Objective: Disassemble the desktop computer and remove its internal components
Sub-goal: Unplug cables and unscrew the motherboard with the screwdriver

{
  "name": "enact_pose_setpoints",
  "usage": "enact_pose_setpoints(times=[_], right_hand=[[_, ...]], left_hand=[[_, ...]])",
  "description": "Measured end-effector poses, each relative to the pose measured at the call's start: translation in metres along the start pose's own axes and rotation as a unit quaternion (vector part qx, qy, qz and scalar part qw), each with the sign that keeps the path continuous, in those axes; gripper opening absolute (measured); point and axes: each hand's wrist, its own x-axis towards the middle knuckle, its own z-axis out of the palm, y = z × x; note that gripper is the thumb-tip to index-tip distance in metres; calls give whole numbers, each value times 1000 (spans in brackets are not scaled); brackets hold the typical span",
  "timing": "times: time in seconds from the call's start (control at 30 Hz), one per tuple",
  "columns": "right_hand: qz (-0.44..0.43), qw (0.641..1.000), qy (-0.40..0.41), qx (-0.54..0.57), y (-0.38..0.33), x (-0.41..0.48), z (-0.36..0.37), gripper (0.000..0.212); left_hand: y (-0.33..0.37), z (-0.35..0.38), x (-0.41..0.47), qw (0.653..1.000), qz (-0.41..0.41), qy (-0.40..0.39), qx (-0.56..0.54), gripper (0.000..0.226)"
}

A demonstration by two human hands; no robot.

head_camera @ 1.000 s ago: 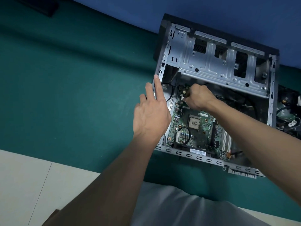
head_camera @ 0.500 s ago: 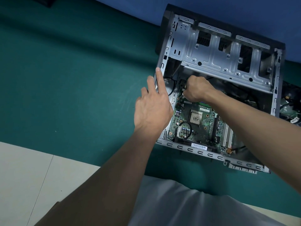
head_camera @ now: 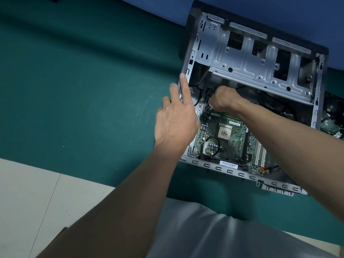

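An open desktop computer case (head_camera: pixel 247 58) lies on its side on a green mat. Inside it sits a green motherboard (head_camera: pixel 236 138) with a bare CPU (head_camera: pixel 224 132) at its middle. My left hand (head_camera: pixel 176 120) rests with straight fingers on the case's left edge, index finger pointing up along the metal rim. My right hand (head_camera: pixel 222 99) reaches inside, fingers curled tight around a small connector at the motherboard's upper left corner; the connector itself is mostly hidden by my fingers.
A metal drive cage (head_camera: pixel 260 60) spans the case's far half. Loose cables and parts (head_camera: pixel 333 123) lie right of the case. The green mat (head_camera: pixel 83 90) stretches left, a blue wall (head_camera: pixel 279 12) stands behind, and pale floor tiles (head_camera: pixel 28 192) lie near me.
My right hand has shifted slightly toward the far end of the case while gripping at the board's corner. My left hand stays on the case edge. The view has shifted a little.
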Motion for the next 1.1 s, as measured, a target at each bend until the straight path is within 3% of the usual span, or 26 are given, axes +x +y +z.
enact_pose_setpoints(times=[0.2,0.43,0.63,0.83,0.93,1.1], right_hand=[[-61,995,-15,-73,4,-3,-3,20],[-210,969,-38,-124,17,-9,-8,37],[-244,958,-25,-147,14,-16,-9,39],[-180,975,32,-125,15,-6,0,17],[-131,986,53,-93,13,-6,7,37],[-94,992,74,-45,10,-6,4,20]], left_hand=[[0,-1,0,1000,0,2,1,88],[0,0,0,1000,1,2,-1,89],[0,0,-1,1000,2,3,-4,90],[0,0,0,1000,-1,6,-1,89],[0,1,0,1000,0,4,2,89],[1,0,0,1000,0,7,-2,87]])
